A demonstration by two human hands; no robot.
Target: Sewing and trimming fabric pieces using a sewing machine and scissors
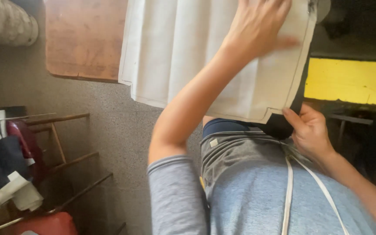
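My left hand (257, 30) lies flat, fingers spread, on the white fabric panel (188, 52) draped over the near edge of the wooden tabletop (83, 39). My right hand (312, 132) pinches the panel's notched near-right corner against dark cloth (279, 127) beneath. I judge this a smoothing step; next calls for keeping both layers aligned.

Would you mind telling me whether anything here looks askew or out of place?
The white fabric panel overhangs the wooden table edge at a slant, pressed by the left hand; the right hand pinches its corner.
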